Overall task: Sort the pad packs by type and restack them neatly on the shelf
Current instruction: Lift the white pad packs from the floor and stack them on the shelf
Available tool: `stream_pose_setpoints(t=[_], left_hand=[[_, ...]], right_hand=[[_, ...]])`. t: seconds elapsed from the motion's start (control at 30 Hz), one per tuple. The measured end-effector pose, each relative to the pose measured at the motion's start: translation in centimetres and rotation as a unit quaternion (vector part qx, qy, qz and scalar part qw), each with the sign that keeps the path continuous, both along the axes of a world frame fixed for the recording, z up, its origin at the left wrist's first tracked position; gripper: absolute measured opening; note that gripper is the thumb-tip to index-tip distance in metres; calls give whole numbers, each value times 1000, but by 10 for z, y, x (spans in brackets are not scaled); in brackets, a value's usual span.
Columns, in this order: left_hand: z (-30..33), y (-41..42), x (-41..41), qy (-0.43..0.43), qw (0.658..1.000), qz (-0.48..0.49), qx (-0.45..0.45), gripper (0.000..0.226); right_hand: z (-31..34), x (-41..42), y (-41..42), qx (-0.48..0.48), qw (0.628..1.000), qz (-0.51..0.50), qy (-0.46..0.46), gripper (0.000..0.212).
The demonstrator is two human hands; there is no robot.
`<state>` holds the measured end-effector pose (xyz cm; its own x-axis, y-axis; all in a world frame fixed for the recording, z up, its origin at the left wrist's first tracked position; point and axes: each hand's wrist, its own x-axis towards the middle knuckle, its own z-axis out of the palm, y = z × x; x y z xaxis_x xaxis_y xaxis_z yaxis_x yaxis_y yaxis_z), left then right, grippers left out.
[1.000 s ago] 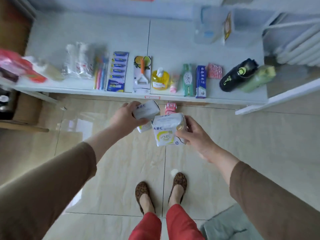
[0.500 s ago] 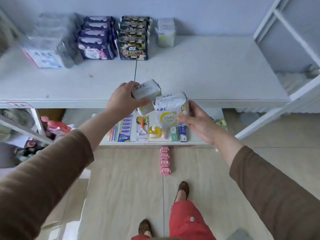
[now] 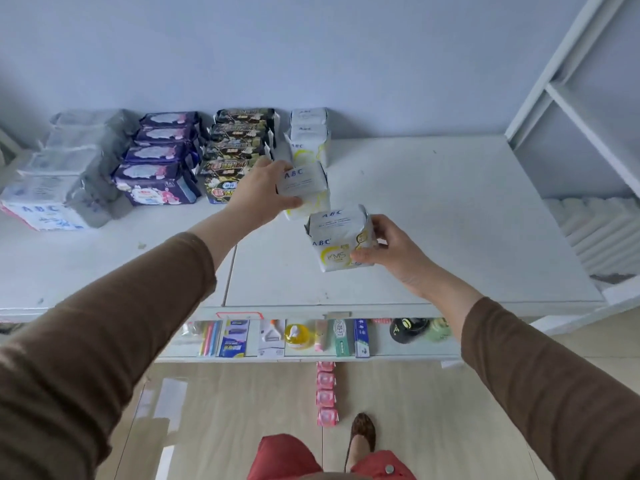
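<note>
Two soft, light yellow-white packs [image 3: 341, 242], gripped by their sides in left hand [image 3: 258, 194] and right hand [image 3: 391, 251], look easily squashed near the yellow-white row [image 3: 308, 133].

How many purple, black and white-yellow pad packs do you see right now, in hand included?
purple packs: 4
black packs: 4
white-yellow packs: 6 (3 shelved, 2 at the left hand, 1 in the right hand)
Total: 14
</note>
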<state>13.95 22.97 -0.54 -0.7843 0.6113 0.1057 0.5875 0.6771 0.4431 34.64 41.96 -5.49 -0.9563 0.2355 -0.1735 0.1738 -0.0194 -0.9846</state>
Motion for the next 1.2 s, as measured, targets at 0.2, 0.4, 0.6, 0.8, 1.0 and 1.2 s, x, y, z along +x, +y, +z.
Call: stream_pose_setpoints(t=[0.2,0.4,0.6,0.8,1.0,1.2], left_hand=[[-9,44,-68,42,997,-23,-60,68],[-23,74,-114,19,995,-58,-81,68],[-36,85,-132,27,994,-79,-69,50],[-28,80,-139,46,984,-115,-128,56],[-10,52,-138,68,987,-115,-89,44],[-10,20,-114,99,982,-128,-99,41]], right_hand=[[-8,-49,17,36,999,-8,-6,54],[-24,-84,16,68,997,-38,-18,60],[-35,-106,11,78,995,-48,-27,62],[-40,-135,5,110,992,-50,-41,65],[-42,-158,11,138,987,-53,-65,58],[-43,-174,5,182,978,-69,-74,52]])
